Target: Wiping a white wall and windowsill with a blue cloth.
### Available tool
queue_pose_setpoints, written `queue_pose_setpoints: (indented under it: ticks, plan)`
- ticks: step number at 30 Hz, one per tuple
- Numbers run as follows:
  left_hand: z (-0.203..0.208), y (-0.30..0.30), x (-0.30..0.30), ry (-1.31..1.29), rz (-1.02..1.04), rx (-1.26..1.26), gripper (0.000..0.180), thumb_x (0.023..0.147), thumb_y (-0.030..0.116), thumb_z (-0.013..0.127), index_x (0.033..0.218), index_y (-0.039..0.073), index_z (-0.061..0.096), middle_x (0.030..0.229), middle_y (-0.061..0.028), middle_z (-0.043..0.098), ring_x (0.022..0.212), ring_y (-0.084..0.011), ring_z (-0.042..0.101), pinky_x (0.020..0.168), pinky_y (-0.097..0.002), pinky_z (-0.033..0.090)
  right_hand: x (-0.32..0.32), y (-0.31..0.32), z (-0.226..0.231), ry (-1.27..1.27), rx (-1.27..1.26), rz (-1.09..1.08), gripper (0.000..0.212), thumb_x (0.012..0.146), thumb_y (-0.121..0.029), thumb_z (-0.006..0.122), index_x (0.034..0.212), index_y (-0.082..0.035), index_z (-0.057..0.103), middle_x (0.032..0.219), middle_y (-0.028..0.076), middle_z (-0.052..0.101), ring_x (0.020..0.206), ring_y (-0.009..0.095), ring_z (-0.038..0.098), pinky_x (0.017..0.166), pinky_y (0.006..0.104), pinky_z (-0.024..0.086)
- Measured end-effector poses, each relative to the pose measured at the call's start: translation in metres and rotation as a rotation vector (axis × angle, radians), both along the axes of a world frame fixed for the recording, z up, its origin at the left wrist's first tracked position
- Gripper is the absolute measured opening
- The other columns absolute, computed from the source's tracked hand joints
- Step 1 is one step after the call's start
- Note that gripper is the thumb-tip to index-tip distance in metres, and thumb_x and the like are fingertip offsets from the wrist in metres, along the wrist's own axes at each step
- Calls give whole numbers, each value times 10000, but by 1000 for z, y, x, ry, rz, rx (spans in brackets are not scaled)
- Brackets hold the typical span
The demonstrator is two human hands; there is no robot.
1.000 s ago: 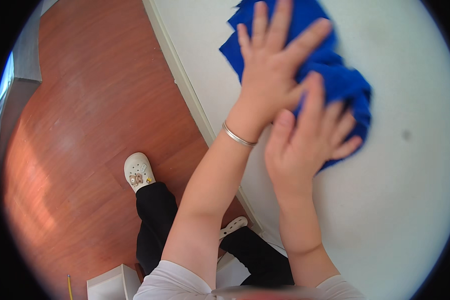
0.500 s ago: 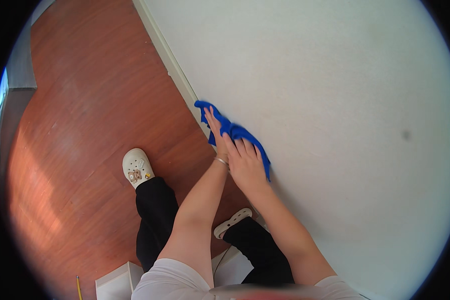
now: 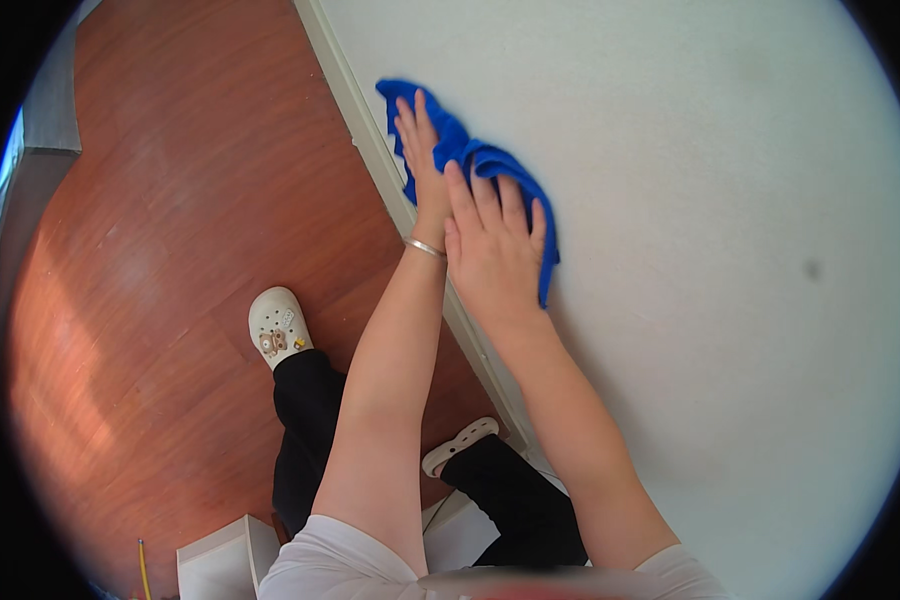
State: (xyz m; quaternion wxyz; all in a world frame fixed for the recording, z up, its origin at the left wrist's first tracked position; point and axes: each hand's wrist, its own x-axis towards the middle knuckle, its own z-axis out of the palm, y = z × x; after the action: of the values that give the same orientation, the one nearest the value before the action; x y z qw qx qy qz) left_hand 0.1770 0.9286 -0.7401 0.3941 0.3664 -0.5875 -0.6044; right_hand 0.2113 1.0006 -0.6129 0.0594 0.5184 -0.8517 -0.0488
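Note:
A crumpled blue cloth [image 3: 454,135] lies against the white wall [image 3: 670,220], just above the baseboard. My left hand [image 3: 425,165], with a silver bracelet at the wrist, presses flat on the cloth's left part, its fingers stretched out. Beside it, my right hand [image 3: 497,235] rests with fingers spread on the cloth's right part, and a fold of the cloth rises over some fingertips. Both palms face the wall and are hidden.
A cream baseboard [image 3: 375,165] runs between the wall and the reddish wooden floor [image 3: 210,170]. My feet are in cream clogs [image 3: 278,325]. A white box-like piece [image 3: 228,560] stands at the lower left, near a thin yellow strip [image 3: 143,570]. A grey furniture edge [image 3: 50,130] shows far left.
Both hands have slid forward along the wall, away from me, and the blue cloth has moved with them. My arms are stretched further out.

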Motion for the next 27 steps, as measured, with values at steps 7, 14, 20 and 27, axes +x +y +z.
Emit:
queue_pose_setpoints:
  ticks: [7,14,20,27]
  plan:
    - [-10,127,30,2,-5,49,736,914,362,475,1476,61,107,1528,-235,15,1399,-425,41,1129,-495,81,23,136,-42,-144,199,-61,539,859,-248,552,1376,-150,436,1194,50,537,1166,215,458,983,410,337]
    - [75,219,59,12,-52,118,757,938,447,410,1471,20,81,1530,-230,1,1413,-388,1,1126,-491,64,63,203,38,-18,258,-182,519,846,-318,567,1348,-211,487,1020,-31,580,980,156,525,832,310,402]
    - [204,183,53,128,-171,-93,759,856,418,497,1467,70,210,1510,-293,-51,1369,-519,-67,1048,-635,-29,61,239,163,476,130,-363,642,958,-466,300,1407,-9,345,1279,196,451,1301,420,264,1023,615,-126]
    - [240,232,63,168,-119,-291,658,823,371,558,1392,86,393,1511,-285,67,1367,-527,16,1053,-645,13,63,267,181,793,230,-428,595,908,-489,400,1387,-136,414,1312,130,466,1300,387,270,1021,636,60]
